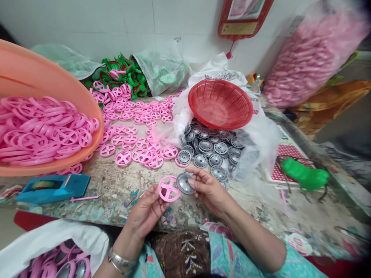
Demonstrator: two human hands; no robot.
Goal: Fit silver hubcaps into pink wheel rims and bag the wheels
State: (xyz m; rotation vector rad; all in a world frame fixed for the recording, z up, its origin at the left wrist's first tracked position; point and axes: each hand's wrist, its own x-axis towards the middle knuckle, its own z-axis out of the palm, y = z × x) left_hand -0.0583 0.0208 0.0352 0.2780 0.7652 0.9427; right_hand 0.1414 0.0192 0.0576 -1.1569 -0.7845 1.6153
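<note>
My left hand [145, 213] is shut on a pink plastic spoked wheel [169, 189], gripping it by the rim. My right hand [208, 189] pinches a round silver metal disc [184, 183] by its edge. The disc and the wheel are held close together over the worktop, and the fingers hide part of the disc. Loose pink wheels [136, 144] lie scattered beyond my hands, and a pile of silver discs [208, 148] lies to the right of them.
An orange basin [52, 154] of pink wheels tilts at the left. A red plastic basket [220, 104] rests on white plastic bags. A blue tape dispenser [52, 188] sits near the worktop's front edge. Green plastic parts [121, 75] and a bulging bag of pink parts [313, 58] stand behind. Finished-looking pink-and-silver pieces [69, 262] lie in a bag by my lap.
</note>
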